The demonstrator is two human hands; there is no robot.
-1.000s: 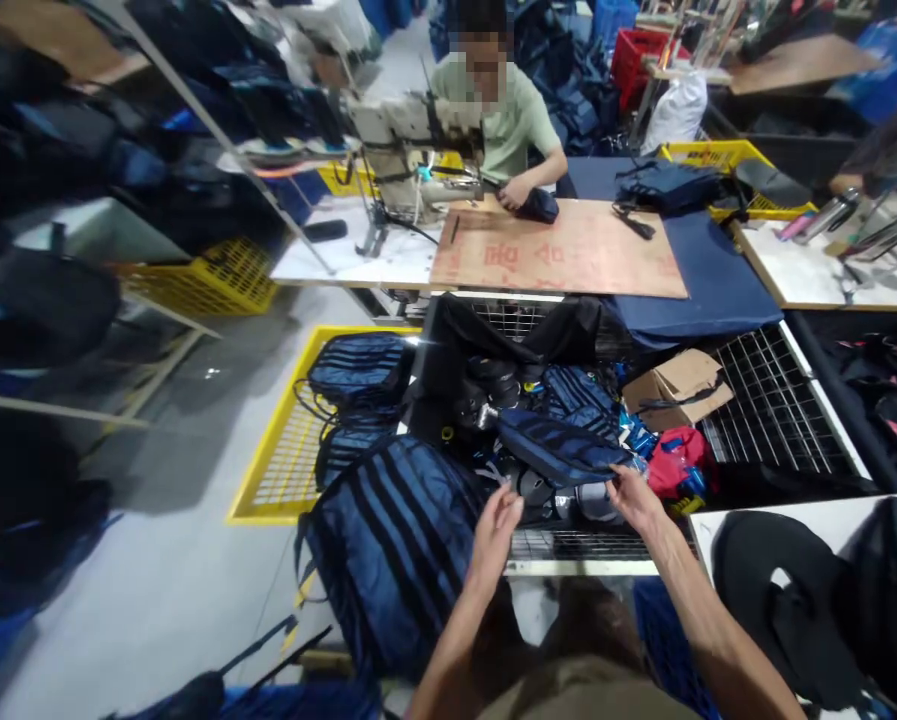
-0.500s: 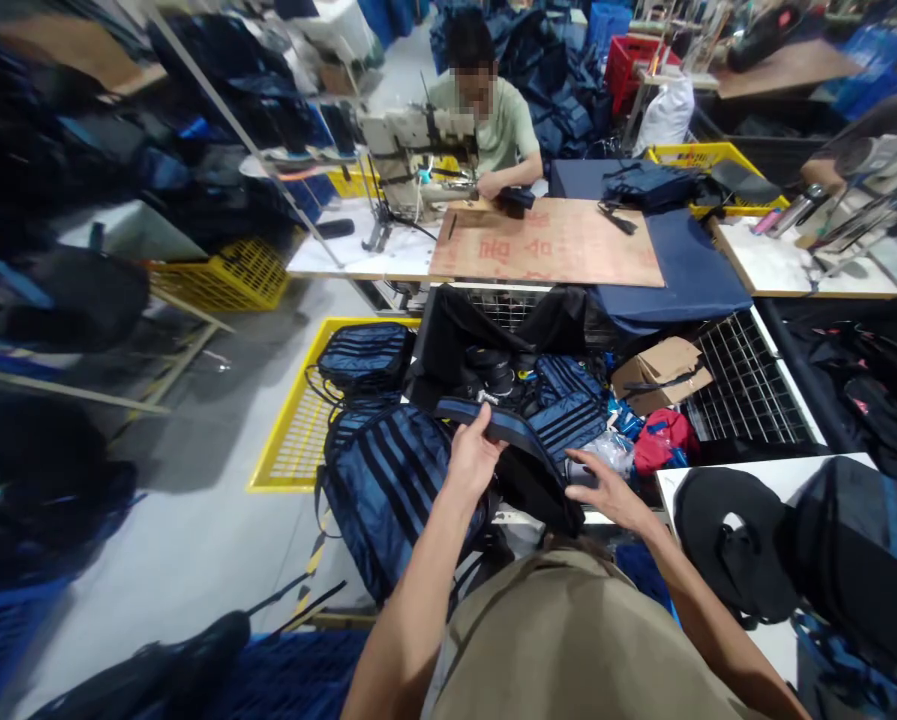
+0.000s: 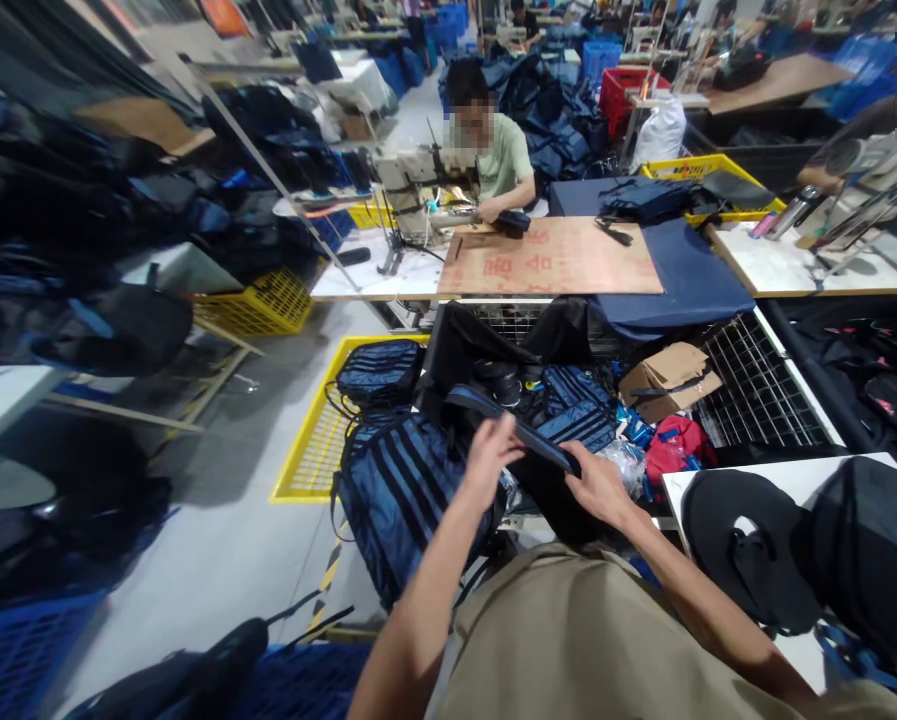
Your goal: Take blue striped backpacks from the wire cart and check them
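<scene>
Both my hands hold a dark navy bag piece with a blue padded edge (image 3: 519, 432) in front of me, tilted up over the wire rack (image 3: 763, 385). My left hand (image 3: 493, 455) is closed on its left side. My right hand (image 3: 598, 485) grips its lower right end. Beneath it the rack carries a pile of navy striped bag parts (image 3: 579, 405) and black straps. A large navy striped backpack (image 3: 399, 490) leans against the rack just left of my left hand.
A white table (image 3: 755, 480) at my right bears black fabric pieces (image 3: 748, 555). A cardboard box (image 3: 669, 372) and red item (image 3: 673, 440) lie on the rack. A yellow floor pallet (image 3: 305, 450) holds another striped backpack (image 3: 379, 370). Across the table a person sews at a machine (image 3: 418, 185).
My hands lifted the navy piece off the pile and drew it toward me. My left hand went from open to gripping its edge, and the view tilted upward.
</scene>
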